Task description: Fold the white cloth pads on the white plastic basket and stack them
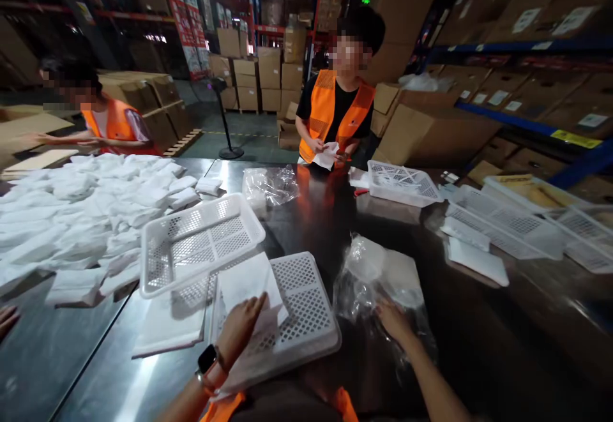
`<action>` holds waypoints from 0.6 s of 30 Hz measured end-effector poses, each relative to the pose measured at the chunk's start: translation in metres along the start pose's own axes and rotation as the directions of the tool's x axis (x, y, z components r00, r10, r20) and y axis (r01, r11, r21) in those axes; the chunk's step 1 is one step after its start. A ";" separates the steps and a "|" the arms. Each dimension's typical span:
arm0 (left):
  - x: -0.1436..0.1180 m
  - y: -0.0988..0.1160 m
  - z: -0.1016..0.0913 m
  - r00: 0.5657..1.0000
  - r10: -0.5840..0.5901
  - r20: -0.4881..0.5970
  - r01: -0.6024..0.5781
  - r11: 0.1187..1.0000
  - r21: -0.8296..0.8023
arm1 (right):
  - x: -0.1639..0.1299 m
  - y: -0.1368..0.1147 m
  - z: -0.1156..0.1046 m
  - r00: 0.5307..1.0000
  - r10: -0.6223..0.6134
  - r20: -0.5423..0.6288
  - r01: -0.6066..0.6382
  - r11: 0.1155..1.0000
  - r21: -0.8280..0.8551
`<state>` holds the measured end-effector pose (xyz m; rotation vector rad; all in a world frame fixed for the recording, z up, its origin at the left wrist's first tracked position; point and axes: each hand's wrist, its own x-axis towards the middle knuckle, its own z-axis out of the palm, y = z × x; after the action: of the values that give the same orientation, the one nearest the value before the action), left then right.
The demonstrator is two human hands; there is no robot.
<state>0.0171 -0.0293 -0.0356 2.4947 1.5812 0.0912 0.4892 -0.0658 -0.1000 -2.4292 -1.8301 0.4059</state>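
Note:
My left hand (239,326), with a watch on the wrist, presses a folded white cloth (249,285) into a white perforated plastic tray (306,320) near the front edge of the steel table. My right hand (393,320) rests on a clear plastic bag (378,278) lying flat on the table just right of that tray; its fingers look spread on the bag. A second white tray (198,240) sits tilted behind and left, overlapping the first.
A big heap of folded white cloths (76,211) covers the table's left. A person in an orange vest (338,112) stands across holding a white cloth; another sits at far left. More white trays (402,182) and flat packs lie right; cardboard boxes fill shelves behind.

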 end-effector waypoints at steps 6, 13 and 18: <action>-0.010 -0.006 -0.001 0.997 0.073 0.000 -0.072 0.993 -0.095 | -0.007 -0.019 0.020 0.986 0.062 -0.157 -0.049 0.995 0.089; -0.015 -0.028 -0.013 0.981 0.188 0.041 -0.170 0.945 -0.278 | -0.010 -0.044 0.027 0.978 0.070 -0.198 0.008 0.929 0.369; -0.021 -0.030 -0.018 0.961 0.275 0.001 -0.271 0.948 -0.167 | -0.001 -0.052 0.018 0.923 0.231 -0.308 -0.036 0.849 0.527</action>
<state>-0.0211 -0.0340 -0.0230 2.5539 1.1565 0.2203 0.4360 -0.0534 -0.1055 -2.0865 -1.2071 0.3652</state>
